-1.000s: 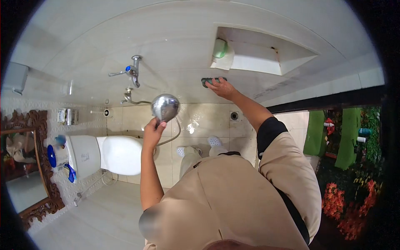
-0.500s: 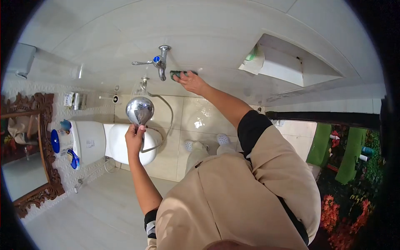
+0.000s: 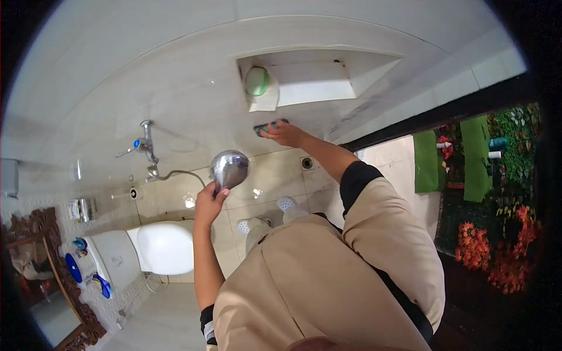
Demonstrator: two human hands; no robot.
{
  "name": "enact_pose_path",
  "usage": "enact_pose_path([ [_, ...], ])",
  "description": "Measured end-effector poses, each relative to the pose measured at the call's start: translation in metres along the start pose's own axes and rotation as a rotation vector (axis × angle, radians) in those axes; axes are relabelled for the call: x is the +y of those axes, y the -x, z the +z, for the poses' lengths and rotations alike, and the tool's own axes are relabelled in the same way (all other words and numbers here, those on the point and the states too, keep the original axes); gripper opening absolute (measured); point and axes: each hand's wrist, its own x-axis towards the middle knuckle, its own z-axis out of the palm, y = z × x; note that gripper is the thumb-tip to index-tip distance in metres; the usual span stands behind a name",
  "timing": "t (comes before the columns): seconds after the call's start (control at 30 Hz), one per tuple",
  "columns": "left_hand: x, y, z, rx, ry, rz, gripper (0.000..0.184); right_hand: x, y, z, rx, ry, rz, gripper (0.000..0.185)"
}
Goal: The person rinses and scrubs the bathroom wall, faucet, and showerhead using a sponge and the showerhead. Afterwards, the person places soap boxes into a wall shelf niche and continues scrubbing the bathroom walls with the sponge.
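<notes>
gripping the pad point(image 3: 271, 127) against the wall point(image 3: 211, 111), the right hand point(image 3: 284, 134) is near the middle of the frame, just below the niche point(image 3: 316, 82). what has just changed is its spot: the pad was close beside the tap point(image 3: 144, 140) and now lies well apart from it, off to the right. that puts a different patch of wall under the pad, by my reading. the shower head point(image 3: 229, 168) has shifted rightward from the tap too, so the two held things are again fairly near each other.

the pad is dark green and longer than wide. its long axis runs almost level across the frame, the right end tipped slightly up, and one broad side looks turned to the wall. the fingers lie over it, clamped on its near side.

the left hand point(image 3: 209, 202) is closed round the shower head's handle, left of center and lower than the pad. handle and head run up and a little rightward, rounded chrome back in view. the spray face is hidden, so i cannot tell quite where it aims, or whether water is running.

the hose point(image 3: 184, 172) curves from below the tap toward the left hand. the drain point(image 3: 307, 163) is in the floor, below and right of the pad.
</notes>
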Motion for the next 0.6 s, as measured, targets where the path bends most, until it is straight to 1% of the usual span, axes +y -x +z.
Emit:
enact_pose_path([
  [0.03,0.011,-0.006,0.01,-0.066,-0.037,0.011,0.029,0.011,0.019,-0.008,-0.007,0.006,0.008,0.044],
  [0.07,0.017,-0.013,0.022,-0.107,-0.067,0.038,0.029,0.022,0.039,-0.018,-0.067,0.062,-0.004,0.041],
  [0.1,0.027,-0.018,0.034,-0.115,-0.066,0.047,0.029,0.031,0.059,-0.026,-0.127,0.117,-0.016,0.038],
  [0.13,0.038,-0.023,0.047,-0.15,-0.038,0.081,0.029,0.038,0.08,-0.028,-0.134,0.122,-0.008,0.038],
  [0.2,0.059,-0.032,0.071,-0.215,0.002,0.154,0.031,0.051,0.118,-0.031,-0.125,0.094,0.144,0.031],
  [0.23,0.072,-0.036,0.081,-0.22,-0.001,0.163,0.031,0.055,0.133,-0.034,-0.128,0.1,0.152,0.031],
  [0.3,0.1,-0.04,0.099,-0.324,-0.099,0.179,0.032,0.061,0.158,-0.04,-0.117,0.011,0.443,0.022],
  [0.33,0.11,-0.041,0.109,-0.335,-0.078,0.219,0.034,0.061,0.167,-0.041,-0.117,0.018,0.451,0.022],
  [0.4,0.128,-0.045,0.127,-0.37,-0.127,0.238,0.034,0.059,0.183,-0.042,-0.112,0.028,0.772,0.021],
  [0.43,0.135,-0.046,0.135,-0.404,-0.171,0.247,0.035,0.057,0.187,-0.042,-0.111,0.036,0.779,0.021],
  [0.5,0.15,-0.045,0.145,-0.393,-0.151,0.293,0.036,0.053,0.182,-0.035,0.19,-0.11,1.414,0.028],
  [0.53,0.155,-0.045,0.149,-0.406,-0.19,0.307,0.035,0.05,0.18,-0.017,0.194,-0.103,1.421,0.028],
  [0.6,0.162,-0.045,0.156,-0.429,-0.239,0.331,0.034,0.029,0.173,0.041,0.194,-0.183,1.912,0.039],
])
